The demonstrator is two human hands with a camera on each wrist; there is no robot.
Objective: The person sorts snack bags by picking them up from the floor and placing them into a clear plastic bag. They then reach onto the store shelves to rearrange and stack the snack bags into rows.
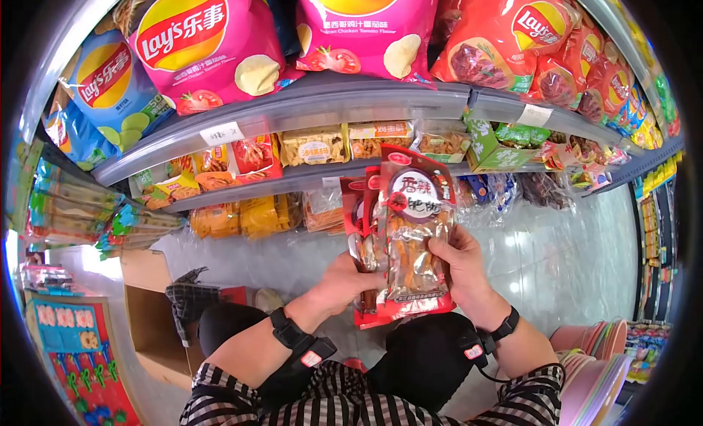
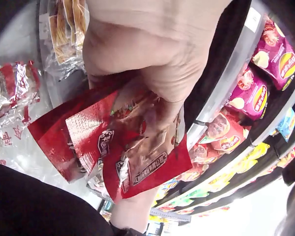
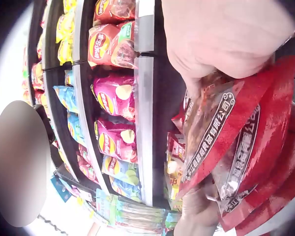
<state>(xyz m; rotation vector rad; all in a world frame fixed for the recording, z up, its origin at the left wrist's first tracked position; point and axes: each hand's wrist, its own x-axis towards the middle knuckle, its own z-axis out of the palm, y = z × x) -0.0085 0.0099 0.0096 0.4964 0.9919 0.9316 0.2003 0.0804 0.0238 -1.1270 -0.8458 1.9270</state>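
Several red snack packets (image 1: 416,228) with clear windows and brown food inside are held upright in a loose fan in the head view. My left hand (image 1: 343,283) grips the rear packets (image 1: 359,243) by their left side. The front packet overlaps them, and my right hand (image 1: 466,265) pinches its right edge with the thumb on its face. In the left wrist view, the left thumb (image 2: 162,113) lies across a packet (image 2: 142,162). In the right wrist view, the packets' red lower ends (image 3: 255,172) spread apart below the right hand (image 3: 226,39).
Ahead is a shelf with big chip bags (image 1: 362,30) on top and smaller boxed snacks (image 1: 315,144) beneath. Clear-wrapped packs (image 1: 271,215) lie lower down. An open cardboard box (image 1: 150,316) stands at left; stacked plastic tubs (image 1: 597,375) stand at right.
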